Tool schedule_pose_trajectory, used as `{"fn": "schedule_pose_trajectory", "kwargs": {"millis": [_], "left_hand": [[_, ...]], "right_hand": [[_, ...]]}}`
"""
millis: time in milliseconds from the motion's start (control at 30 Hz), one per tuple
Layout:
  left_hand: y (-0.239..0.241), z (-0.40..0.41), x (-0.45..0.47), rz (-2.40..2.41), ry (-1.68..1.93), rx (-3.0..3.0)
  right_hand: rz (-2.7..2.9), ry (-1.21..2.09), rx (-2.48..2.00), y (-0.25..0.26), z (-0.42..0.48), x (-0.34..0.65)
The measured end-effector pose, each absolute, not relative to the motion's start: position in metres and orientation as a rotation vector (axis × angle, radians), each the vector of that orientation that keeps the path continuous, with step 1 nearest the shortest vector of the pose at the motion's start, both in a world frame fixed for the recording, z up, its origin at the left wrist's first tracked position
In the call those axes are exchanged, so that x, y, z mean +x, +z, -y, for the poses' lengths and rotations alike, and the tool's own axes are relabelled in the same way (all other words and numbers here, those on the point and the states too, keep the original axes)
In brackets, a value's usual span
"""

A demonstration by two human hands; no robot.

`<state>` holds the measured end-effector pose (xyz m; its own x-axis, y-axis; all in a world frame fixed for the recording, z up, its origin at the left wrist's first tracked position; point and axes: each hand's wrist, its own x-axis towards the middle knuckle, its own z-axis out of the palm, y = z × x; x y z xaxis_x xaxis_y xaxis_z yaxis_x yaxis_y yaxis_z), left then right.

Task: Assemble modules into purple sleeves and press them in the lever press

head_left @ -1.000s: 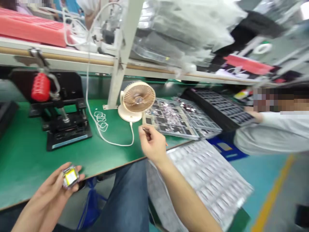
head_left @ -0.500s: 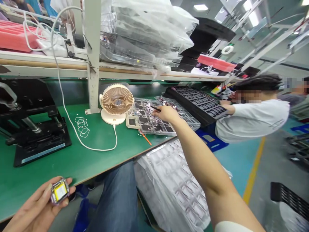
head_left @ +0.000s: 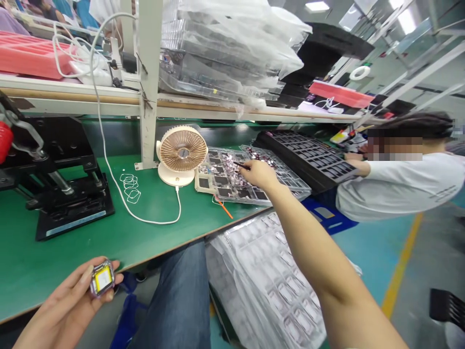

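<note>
Right hand (head_left: 259, 175), now over the plastic tray (head_left: 232, 198), pinches a black tool (head_left: 241, 166); left hand (head_left: 63, 310) clasps a yellow part (head_left: 102, 278).

Desk fan (head_left: 182, 149) left of component trays (head_left: 232, 198), shelf (head_left: 72, 94) behind

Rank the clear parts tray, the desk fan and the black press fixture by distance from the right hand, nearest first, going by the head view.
1. Clear parts tray: directly beneath the right hand.
2. Desk fan: left of the tray, on the bench.
3. Black press fixture: farther left along the bench.
</note>
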<state>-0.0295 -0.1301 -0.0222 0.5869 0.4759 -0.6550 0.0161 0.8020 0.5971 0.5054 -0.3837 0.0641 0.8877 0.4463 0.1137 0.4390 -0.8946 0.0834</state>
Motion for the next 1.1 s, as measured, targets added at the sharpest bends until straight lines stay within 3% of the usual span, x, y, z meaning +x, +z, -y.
{"fn": "schedule_pose_trajectory", "kwargs": {"millis": [567, 767, 900, 1000, 1100], "left_hand": [[-0.004, 0.141, -0.022, -0.889, 0.340, 0.642], [0.005, 0.146, -0.014, -0.896, 0.364, 0.622], [0.010, 0.150, -0.005, -0.828, 0.439, 0.624], [0.011, 0.153, 0.004, -0.709, 0.511, 0.608], [0.007, 0.151, 0.012, -0.631, 0.557, 0.593]], "right_hand": [[-0.731, 0.182, 3.058, 0.060, 0.384, 0.500], [-0.609, 0.197, 3.132, 0.089, 0.389, 0.492], [-0.599, 0.395, 3.180, 0.108, 0.383, 0.453], [-0.820, 0.740, 3.209, 0.098, 0.365, 0.392], [-1.854, 0.840, 3.069, 0.073, 0.337, 0.306]]}}
